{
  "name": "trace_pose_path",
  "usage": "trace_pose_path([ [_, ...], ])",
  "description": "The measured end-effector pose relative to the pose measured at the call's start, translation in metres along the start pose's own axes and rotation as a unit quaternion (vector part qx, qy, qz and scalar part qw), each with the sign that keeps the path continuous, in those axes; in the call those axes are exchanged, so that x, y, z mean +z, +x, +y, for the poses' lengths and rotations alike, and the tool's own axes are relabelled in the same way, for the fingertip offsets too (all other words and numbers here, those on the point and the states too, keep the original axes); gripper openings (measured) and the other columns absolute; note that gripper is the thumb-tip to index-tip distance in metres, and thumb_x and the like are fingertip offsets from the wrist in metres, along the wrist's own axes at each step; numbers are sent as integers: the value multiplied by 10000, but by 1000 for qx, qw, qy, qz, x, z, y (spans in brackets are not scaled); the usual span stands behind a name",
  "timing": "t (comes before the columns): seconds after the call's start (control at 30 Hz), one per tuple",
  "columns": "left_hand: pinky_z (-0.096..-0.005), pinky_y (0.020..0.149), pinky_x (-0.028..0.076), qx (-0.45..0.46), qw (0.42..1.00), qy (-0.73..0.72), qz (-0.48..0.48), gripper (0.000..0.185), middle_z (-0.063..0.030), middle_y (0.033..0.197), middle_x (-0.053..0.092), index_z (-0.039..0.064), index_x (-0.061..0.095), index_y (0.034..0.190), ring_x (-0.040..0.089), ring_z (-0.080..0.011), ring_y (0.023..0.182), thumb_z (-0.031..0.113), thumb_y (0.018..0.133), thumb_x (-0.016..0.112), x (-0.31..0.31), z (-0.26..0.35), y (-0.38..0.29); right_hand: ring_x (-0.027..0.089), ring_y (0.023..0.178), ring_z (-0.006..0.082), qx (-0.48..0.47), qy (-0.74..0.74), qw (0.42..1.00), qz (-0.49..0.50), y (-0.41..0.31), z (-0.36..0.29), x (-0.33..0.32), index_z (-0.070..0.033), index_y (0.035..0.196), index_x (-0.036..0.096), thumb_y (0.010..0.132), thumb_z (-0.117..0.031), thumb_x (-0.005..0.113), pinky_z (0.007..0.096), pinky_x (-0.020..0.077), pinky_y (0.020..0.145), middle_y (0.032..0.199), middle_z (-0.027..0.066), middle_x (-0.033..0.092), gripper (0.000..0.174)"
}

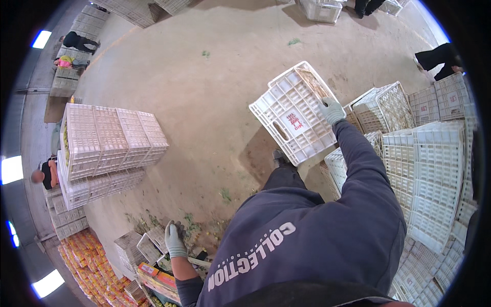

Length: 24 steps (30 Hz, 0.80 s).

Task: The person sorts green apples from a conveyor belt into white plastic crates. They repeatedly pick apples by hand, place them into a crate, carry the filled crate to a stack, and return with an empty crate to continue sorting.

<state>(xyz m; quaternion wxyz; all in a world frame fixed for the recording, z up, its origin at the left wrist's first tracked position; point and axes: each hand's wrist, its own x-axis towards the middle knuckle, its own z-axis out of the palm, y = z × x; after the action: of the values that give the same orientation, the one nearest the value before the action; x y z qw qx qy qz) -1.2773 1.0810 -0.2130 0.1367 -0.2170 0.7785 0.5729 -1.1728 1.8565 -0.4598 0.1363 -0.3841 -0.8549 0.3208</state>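
A white plastic crate (pixel 282 126), tilted and with red writing on its side, hangs above the floor at centre right. My right hand (pixel 332 110), in a grey-white knit glove, is closed on the crate's rim. Below the crate a dark shoe of mine shows. My left hand (pixel 175 238), in a like glove with dark fingertips, is held out at the lower left with nothing seen in it. It is near small white crates and an orange-and-red cardboard box (pixel 156 274).
Tall stacks of white crates (pixel 422 161) stand close on the right. Another crate stack (pixel 115 142) stands at left, with a person (pixel 50 174) behind it. Green plant scraps (pixel 225 195) litter the floor. Orange-red bags (pixel 86 264) are piled lower left. Other people stand near the far edges.
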Motion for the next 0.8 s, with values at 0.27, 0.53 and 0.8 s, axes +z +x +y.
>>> trace_pose_path([
  [0.27, -313, 763, 547, -8, 999, 42, 11, 439, -87, 1157, 711, 52, 555, 1415, 691, -178, 942, 273, 1040, 609, 65, 55, 19, 697, 1085, 364, 62, -24, 989, 134, 174, 87, -75, -40, 1161, 722, 918, -337, 645, 437, 531, 983, 1093, 206, 736, 392],
  [0.53, -324, 659, 540, 15, 996, 86, -4, 336, -43, 941, 709, 82, 652, 1237, 680, -176, 794, 325, 1006, 634, 80, 31, 85, 743, 988, 294, -56, -408, 910, -40, 187, 112, 31, -63, 1042, 772, 980, -238, 546, 477, 559, 895, 1078, 159, 768, 292],
  [0.8, -312, 623, 478, -64, 994, 86, -23, 271, -33, 780, 632, 35, 691, 1031, 572, -127, 701, 291, 994, 609, 35, -109, 97, 703, 993, 383, -91, 87, 935, -332, -69, -143, 183, -72, 1065, 752, 876, -374, 652, 480, 553, 881, 1067, 189, 740, 369],
])
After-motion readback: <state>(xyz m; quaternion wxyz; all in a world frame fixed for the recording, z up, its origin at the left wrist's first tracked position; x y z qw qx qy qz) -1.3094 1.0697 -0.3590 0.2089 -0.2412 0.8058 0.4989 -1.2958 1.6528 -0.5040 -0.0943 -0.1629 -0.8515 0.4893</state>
